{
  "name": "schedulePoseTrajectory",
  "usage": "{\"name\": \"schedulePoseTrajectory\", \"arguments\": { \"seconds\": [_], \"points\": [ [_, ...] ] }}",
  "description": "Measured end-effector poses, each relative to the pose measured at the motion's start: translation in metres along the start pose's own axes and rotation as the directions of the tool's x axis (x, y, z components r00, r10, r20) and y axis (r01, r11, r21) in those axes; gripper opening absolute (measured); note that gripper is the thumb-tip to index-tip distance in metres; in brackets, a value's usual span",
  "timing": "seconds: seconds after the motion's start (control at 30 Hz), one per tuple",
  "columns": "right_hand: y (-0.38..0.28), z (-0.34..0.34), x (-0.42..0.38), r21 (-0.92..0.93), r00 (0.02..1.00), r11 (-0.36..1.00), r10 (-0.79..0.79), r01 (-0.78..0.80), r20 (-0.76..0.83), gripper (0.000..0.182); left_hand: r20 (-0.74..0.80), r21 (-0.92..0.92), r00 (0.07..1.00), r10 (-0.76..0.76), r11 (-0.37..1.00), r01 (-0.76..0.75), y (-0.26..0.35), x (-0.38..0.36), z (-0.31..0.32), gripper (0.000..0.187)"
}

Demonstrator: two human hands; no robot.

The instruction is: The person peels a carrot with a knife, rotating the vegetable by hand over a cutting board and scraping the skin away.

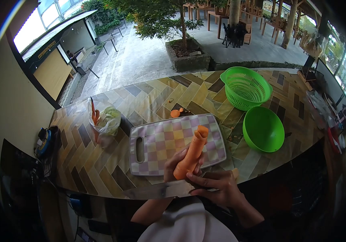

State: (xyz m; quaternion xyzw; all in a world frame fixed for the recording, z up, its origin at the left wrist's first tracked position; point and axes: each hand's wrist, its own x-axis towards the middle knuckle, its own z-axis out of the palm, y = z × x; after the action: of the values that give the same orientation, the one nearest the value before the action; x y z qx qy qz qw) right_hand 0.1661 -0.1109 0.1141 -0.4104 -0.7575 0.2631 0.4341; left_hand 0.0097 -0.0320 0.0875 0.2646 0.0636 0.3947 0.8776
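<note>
The tiled desk [100, 161] is carrying a checkered cutting board [169, 141]. Over its near edge the carrot [191, 153] is pointing up and away. The left hand [175, 163] is clamping its lower end. The right hand [217, 185] is gripping a knife [161, 189] whose blade is running leftward, just below the carrot.

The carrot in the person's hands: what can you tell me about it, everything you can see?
The long orange carrot is thick, looks smooth and raw, with an uneven cut far end. It tilts up and away over the near edge of the checkered plastic cutting board. The left hand grips its lower end from behind; the right hand, holding a steel-bladed knife, touches it in front. The blade lies flat just below the carrot's base.
</note>
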Motion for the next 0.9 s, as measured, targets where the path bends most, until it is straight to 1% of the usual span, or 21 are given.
{"name": "schedulePoseTrajectory", "arguments": {
  "seconds": [0.03, 0.2, 0.3, 0.33, 0.5, 0.7, 0.83, 0.9],
  "points": [
    [-0.001, 0.001, -0.001, -0.003, 1.000, 1.000, 0.009, -0.009, -0.001, 0.057, 0.018, -0.012, 1.000, 0.003, 1.000, -0.002, 0.000, 0.000, -0.001, 0.053],
    [-0.004, 0.004, -0.004, -0.020, 0.999, 0.999, 0.051, -0.051, -0.014, 0.055, -0.012, 0.105, 1.000, 0.011, 0.994, -0.009, 0.000, 0.001, -0.002, 0.055],
    [0.006, 0.011, -0.006, -0.030, 0.994, 0.998, -0.054, 0.051, -0.099, 0.053, -0.013, 0.143, 1.000, 0.014, 0.990, -0.012, 0.002, 0.002, -0.001, 0.055],
    [0.008, 0.012, -0.007, -0.034, 0.995, 0.999, -0.045, 0.042, -0.090, 0.052, -0.011, 0.155, 1.000, 0.016, 0.988, -0.014, 0.002, 0.002, -0.001, 0.055],
    [0.010, 0.015, -0.010, -0.071, 0.997, 0.997, -0.027, 0.022, -0.078, 0.052, -0.030, 0.166, 0.999, 0.024, 0.986, -0.019, 0.002, 0.001, 0.001, 0.055],
    [0.015, 0.022, -0.009, -0.022, 0.986, 0.998, -0.065, 0.063, -0.156, 0.052, -0.018, 0.186, 0.999, 0.033, 0.982, -0.029, 0.000, 0.002, -0.005, 0.054],
    [0.016, 0.027, -0.012, -0.082, 0.979, 0.994, -0.085, 0.070, -0.186, 0.051, -0.044, 0.176, 0.997, 0.062, 0.983, -0.053, -0.003, 0.002, -0.004, 0.054],
    [0.015, 0.027, -0.013, -0.129, 0.980, 0.990, -0.079, 0.056, -0.180, 0.050, -0.018, 0.130, 0.997, 0.071, 0.989, -0.068, -0.004, 0.003, -0.006, 0.055]
  ]
}}
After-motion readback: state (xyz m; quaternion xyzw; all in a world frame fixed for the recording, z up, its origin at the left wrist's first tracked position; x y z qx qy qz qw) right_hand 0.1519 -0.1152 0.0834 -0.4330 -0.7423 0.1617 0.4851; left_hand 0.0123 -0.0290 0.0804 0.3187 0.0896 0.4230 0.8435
